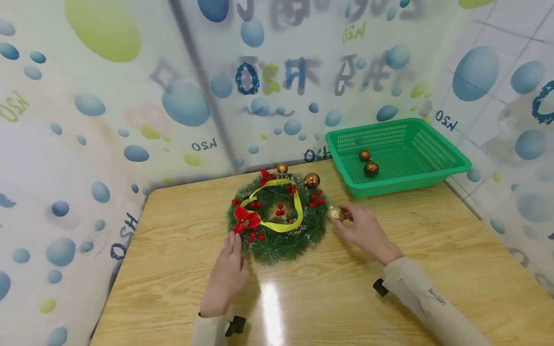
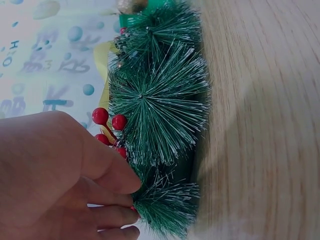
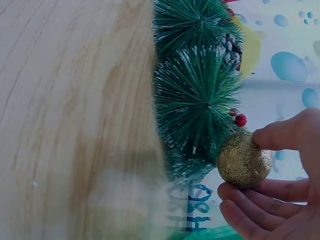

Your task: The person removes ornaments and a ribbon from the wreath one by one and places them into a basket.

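Grip, right hand [image 1: 364,230]: pinching gold ball [image 1: 335,214] — left hand [image 1: 226,270]: loose, fingers extended against wreath [image 1: 269,247]

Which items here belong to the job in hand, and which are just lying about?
In the job:
- glittery gold ball, pinched by the right hand
- wreath, left hand at its edge
- likely: green basket, two copper balls inside

Just there:
- wooden table
- printed wall covering

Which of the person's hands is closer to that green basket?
Right. The right hand holds a glittery gold ball near the front of the green basket; the left hand is farther away, at the left side of the wreath.
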Demonstrator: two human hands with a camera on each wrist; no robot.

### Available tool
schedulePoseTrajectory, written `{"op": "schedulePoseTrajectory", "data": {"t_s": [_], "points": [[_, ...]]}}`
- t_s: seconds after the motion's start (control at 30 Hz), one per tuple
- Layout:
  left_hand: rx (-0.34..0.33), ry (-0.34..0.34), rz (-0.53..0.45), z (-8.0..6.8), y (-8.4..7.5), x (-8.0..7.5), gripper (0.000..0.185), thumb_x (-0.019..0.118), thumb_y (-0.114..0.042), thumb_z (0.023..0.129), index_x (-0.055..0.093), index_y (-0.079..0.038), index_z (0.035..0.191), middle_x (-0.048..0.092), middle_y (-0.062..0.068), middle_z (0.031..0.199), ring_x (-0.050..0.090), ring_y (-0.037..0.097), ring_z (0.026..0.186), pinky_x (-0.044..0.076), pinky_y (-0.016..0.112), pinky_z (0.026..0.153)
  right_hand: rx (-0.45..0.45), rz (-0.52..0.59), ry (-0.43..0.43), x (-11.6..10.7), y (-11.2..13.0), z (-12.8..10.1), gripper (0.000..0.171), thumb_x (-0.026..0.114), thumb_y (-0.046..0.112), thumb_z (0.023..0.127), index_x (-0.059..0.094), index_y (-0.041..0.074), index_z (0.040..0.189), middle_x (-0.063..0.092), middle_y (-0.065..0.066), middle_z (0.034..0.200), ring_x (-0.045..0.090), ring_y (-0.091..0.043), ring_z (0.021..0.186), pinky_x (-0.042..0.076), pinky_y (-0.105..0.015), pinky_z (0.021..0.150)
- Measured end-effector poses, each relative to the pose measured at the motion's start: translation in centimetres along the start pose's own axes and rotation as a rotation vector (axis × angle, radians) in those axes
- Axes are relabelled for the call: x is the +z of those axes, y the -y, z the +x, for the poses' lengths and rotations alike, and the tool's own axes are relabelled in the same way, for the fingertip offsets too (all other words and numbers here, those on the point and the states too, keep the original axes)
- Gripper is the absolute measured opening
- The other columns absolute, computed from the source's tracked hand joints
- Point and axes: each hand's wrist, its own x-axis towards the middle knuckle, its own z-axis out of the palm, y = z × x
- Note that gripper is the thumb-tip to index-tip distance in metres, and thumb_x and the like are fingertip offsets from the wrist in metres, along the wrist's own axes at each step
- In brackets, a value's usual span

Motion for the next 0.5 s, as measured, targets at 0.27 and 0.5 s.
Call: {"op": "schedulePoseTrajectory", "data": {"t_s": [0.27,0.5], "points": [[-0.005,0.0,-0.002,0.0,0.0,-0.3,0.066,0.048,-0.01,0.1,0.02,0.013,0.155,0.016,0.032,0.164,0.018,0.05,0.152,0.024,0.061,0.123,-0.046,-0.035,-0.037,-1.1,0.4,0.6,0.043,0.074,0.014,0.091,0.063,-0.011,0.124,0.073,-0.023,0.106,0.073,-0.034,0.091,0.063,-0.049,0.079],[-0.004,0.023,0.007,0.1,-0.2,-0.2,0.066,0.046,-0.012,0.101,0.018,0.013,0.155,0.014,0.032,0.164,0.017,0.049,0.152,0.023,0.061,0.124,-0.066,-0.088,-0.076,-2.6,0.4,1.2,0.042,0.075,0.015,0.09,0.064,-0.01,0.122,0.073,-0.02,0.102,0.071,-0.032,0.088,0.063,-0.047,0.077]]}}
